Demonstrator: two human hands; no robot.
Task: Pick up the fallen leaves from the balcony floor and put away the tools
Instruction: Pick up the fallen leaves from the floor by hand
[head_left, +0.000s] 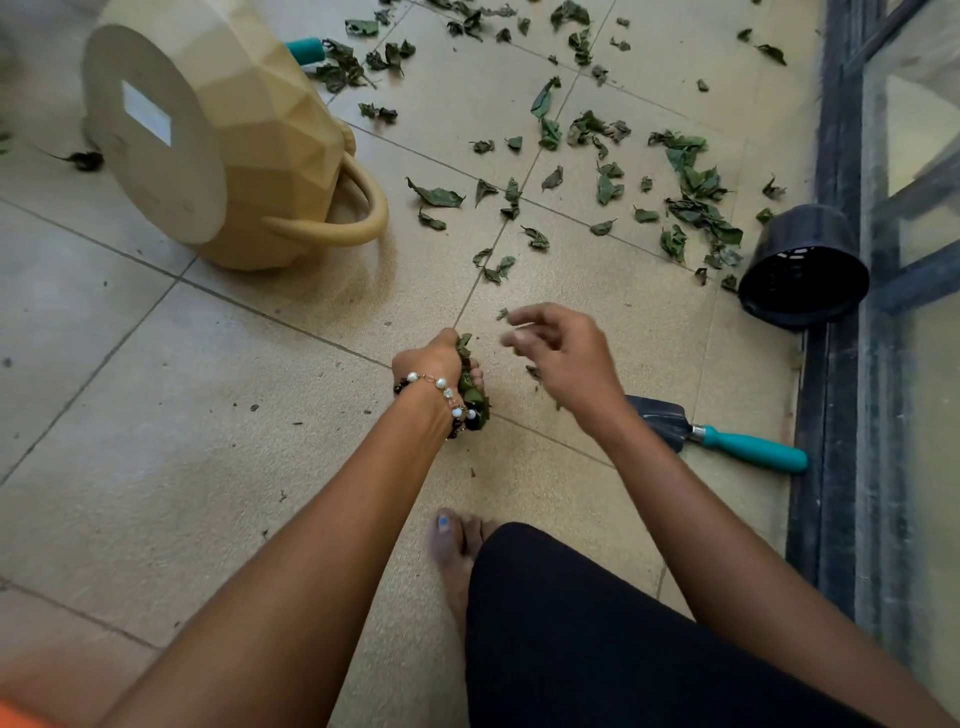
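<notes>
Above the tiles, left hand (441, 358) grips leaves (474, 395) (bunched); right hand (558, 358) loose.

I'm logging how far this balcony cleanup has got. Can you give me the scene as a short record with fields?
left hand: left hand grips a bunch of gathered leaves
right hand: right hand open and blurred above the floor, holding nothing
leaves left: many scattered leaves on the tiled floor
tools: teal-handled trowel lying by the railing; beige watering can on its side; black pot tipped over
progress: partly done
</notes>
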